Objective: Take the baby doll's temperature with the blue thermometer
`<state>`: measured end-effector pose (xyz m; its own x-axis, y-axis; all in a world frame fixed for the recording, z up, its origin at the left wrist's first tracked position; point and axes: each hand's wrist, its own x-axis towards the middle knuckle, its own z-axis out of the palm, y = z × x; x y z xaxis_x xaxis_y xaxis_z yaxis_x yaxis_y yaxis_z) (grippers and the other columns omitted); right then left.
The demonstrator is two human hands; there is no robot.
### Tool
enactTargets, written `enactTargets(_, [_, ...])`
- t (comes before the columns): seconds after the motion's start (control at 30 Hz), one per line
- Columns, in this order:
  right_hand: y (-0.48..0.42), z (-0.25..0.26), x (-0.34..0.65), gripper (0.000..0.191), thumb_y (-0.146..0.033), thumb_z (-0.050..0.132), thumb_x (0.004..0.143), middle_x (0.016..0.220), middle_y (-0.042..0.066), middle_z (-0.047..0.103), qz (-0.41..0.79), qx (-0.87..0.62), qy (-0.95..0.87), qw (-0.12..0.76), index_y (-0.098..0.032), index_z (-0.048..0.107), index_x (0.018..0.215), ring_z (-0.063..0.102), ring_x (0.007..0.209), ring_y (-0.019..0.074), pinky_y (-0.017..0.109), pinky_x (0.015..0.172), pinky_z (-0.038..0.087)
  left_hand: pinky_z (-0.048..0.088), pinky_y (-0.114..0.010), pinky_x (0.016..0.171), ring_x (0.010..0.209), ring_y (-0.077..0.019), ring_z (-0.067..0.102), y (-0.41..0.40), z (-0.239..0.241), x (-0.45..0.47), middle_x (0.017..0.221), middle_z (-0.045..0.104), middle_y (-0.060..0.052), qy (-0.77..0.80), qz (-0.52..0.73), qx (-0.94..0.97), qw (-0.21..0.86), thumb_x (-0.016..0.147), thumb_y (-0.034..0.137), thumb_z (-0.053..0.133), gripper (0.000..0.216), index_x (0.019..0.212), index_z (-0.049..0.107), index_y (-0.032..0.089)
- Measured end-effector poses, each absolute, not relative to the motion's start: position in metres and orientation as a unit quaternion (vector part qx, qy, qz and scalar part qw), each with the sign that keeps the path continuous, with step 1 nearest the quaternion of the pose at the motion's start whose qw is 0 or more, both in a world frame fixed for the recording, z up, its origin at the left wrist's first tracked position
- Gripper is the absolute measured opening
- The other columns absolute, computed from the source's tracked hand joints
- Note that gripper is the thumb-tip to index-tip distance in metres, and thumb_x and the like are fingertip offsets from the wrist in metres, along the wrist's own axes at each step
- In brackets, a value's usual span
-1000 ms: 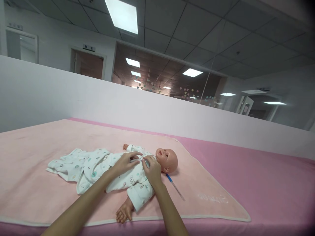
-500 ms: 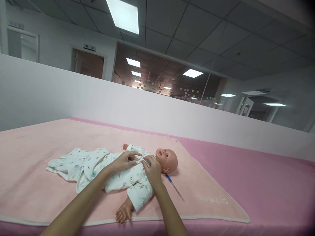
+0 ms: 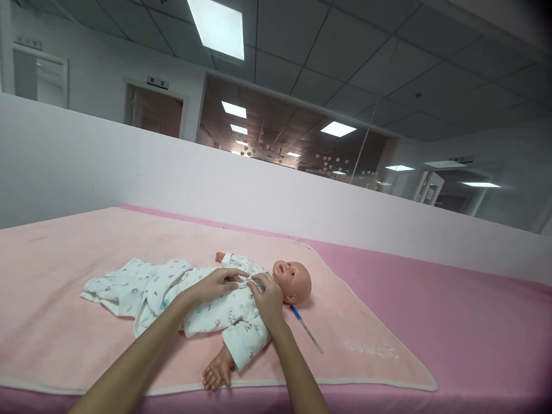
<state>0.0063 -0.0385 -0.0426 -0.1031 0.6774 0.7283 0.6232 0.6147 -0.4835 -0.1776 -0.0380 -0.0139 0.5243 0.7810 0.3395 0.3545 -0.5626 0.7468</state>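
Observation:
A baby doll (image 3: pixel 295 280) lies on its back on a pale pink blanket (image 3: pixel 64 287), head to the right. It wears a white printed romper (image 3: pixel 172 293). Both my hands meet at the doll's chest, just below its chin. My left hand (image 3: pixel 218 284) pinches the romper's front opening from the left. My right hand (image 3: pixel 268 299) grips the same fabric edge from the right, fingers curled. The doll's near hand (image 3: pixel 215 374) sticks out of its sleeve towards me.
A thin blue-tipped thermometer (image 3: pixel 307 329) lies on the blanket right of the doll's shoulder. The blanket covers a brighter pink sheet (image 3: pixel 452 322). A white partition wall (image 3: pixel 215 190) runs along the far side of the bed.
Hardly anything has moved. My fingers have shifted slightly on the romper's front at the chest, and the view has risen a little.

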Motion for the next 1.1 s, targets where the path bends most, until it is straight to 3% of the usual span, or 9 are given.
enactTargets(0.5, [-0.040,-0.041,0.006,0.012,-0.028,0.052,0.076,0.082,0.000,0.064,0.021,-0.438,-0.743,0.506,-0.022,0.062,0.081,0.057,0.076,0.0137,0.024,0.070,0.042,0.038,-0.023,0.063,0.067,-0.0122,0.048,-0.045,-0.015,-0.164,0.075,0.052,0.001,0.361,0.416,0.768,0.326,0.074,0.024,0.045,0.037,0.111,0.051,0.020])
enactTargets(0.67, [-0.040,-0.042,0.005,0.011,-0.027,0.052,0.077,0.082,0.001,0.063,0.030,-0.443,-0.736,0.511,-0.022,0.061,0.081,0.057,0.077,0.0149,0.025,0.071,0.042,0.038,-0.023,0.064,0.070,-0.0126,0.048,-0.041,-0.018,-0.165,0.082,0.055,-0.001,0.362,0.416,0.764,0.334,0.075,0.029,0.046,0.036,0.109,0.052,0.019])
enactTargets(0.87, [-0.045,-0.040,0.004,0.012,-0.031,0.052,0.077,0.081,0.000,0.063,0.029,-0.433,-0.740,0.513,-0.022,0.060,0.080,0.056,0.077,0.0143,0.025,0.070,0.041,0.036,-0.022,0.062,0.068,-0.0124,0.045,-0.041,-0.017,-0.164,0.074,0.054,0.000,0.376,0.424,0.759,0.320,0.078,0.039,0.044,0.036,0.107,0.053,0.019])
enactTargets(1.1, [-0.047,-0.039,0.000,0.014,-0.034,0.058,0.072,0.082,-0.001,0.063,0.021,-0.465,-0.730,0.500,-0.024,0.061,0.081,0.057,0.079,0.0146,0.025,0.070,0.041,0.033,-0.022,0.059,0.063,-0.0112,0.042,-0.039,-0.019,-0.163,0.069,0.050,0.002,0.379,0.427,0.758,0.315,0.079,0.039,0.043,0.034,0.104,0.055,0.019])
